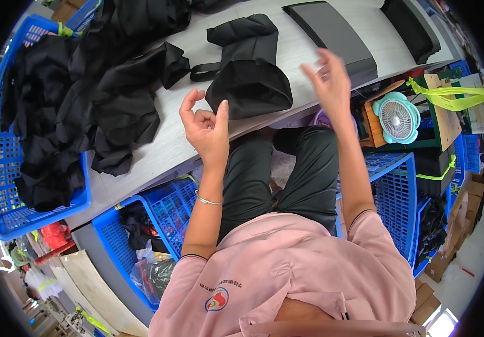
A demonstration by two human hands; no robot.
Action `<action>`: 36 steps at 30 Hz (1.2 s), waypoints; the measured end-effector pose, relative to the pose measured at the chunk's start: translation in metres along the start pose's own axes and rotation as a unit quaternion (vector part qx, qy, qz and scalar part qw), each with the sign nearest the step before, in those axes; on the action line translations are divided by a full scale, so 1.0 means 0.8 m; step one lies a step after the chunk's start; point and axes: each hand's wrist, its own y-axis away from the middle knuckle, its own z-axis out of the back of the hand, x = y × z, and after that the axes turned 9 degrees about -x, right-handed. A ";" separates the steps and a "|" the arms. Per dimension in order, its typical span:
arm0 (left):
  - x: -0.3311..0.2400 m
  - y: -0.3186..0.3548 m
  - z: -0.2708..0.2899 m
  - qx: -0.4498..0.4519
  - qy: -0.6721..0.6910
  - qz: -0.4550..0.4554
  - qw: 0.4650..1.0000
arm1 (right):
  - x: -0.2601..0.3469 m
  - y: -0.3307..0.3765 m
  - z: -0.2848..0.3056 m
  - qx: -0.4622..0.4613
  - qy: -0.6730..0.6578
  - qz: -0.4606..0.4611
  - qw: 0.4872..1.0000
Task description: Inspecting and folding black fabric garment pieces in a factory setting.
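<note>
A black fabric pouch (249,90) lies on the pale table in front of me, its wide mouth facing my body and a narrower part folded away from me. A small strap loop sticks out at its left side. My left hand (204,121) hovers by the pouch's near left edge, fingers curled and thumb raised, with nothing in it. Over the table edge to the right of the pouch is my right hand (330,84), fingers apart and slightly blurred, holding nothing. Beyond it lies a flat dark grey panel (334,39).
Heaped black fabric pieces (73,95) fill a blue basket (0,163) at the left and spill onto the table (180,112). A black block-shaped piece (413,31) sits far right. Below the edge are a turquoise fan (398,118) and more blue baskets (393,196).
</note>
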 end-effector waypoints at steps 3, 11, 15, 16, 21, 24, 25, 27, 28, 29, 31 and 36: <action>-0.007 0.011 0.009 0.000 0.021 0.007 1.000 | -0.059 -0.049 -0.001 -0.150 0.285 0.153 0.934; -0.015 0.060 0.035 -0.002 0.069 0.090 0.994 | -0.116 -0.096 0.005 0.029 0.203 -0.017 0.979; -0.014 0.082 0.036 0.094 0.123 0.170 0.973 | -0.071 -0.068 0.016 -0.031 0.322 0.146 0.935; -0.013 0.088 0.036 0.143 0.148 0.208 0.956 | -0.056 -0.050 0.023 -0.070 0.304 0.214 0.926; 0.001 0.132 0.012 0.298 0.258 0.389 0.833 | 0.042 0.110 0.075 0.006 0.202 0.160 0.966; 0.014 0.165 -0.003 0.317 0.253 0.469 0.785 | 0.096 0.184 0.112 0.100 0.062 0.019 0.993; 0.018 0.171 -0.001 0.333 0.263 0.520 0.741 | 0.109 0.201 0.124 0.142 -0.005 -0.033 0.989; 0.023 0.181 0.003 0.365 0.301 0.602 0.643 | 0.128 0.227 0.144 0.194 -0.112 -0.077 0.972; 0.024 0.182 0.006 0.370 0.292 0.608 0.639 | 0.134 0.236 0.153 0.218 -0.158 -0.112 0.957; 0.022 0.185 0.008 0.390 0.327 0.592 0.625 | 0.135 0.241 0.161 0.231 -0.173 -0.134 0.948; 0.015 0.185 0.012 0.392 0.428 0.563 0.588 | 0.132 0.245 0.176 0.245 -0.214 -0.210 0.922; -0.019 0.167 0.016 0.288 0.417 0.566 0.650 | 0.129 0.244 0.188 0.221 -0.201 -0.239 0.924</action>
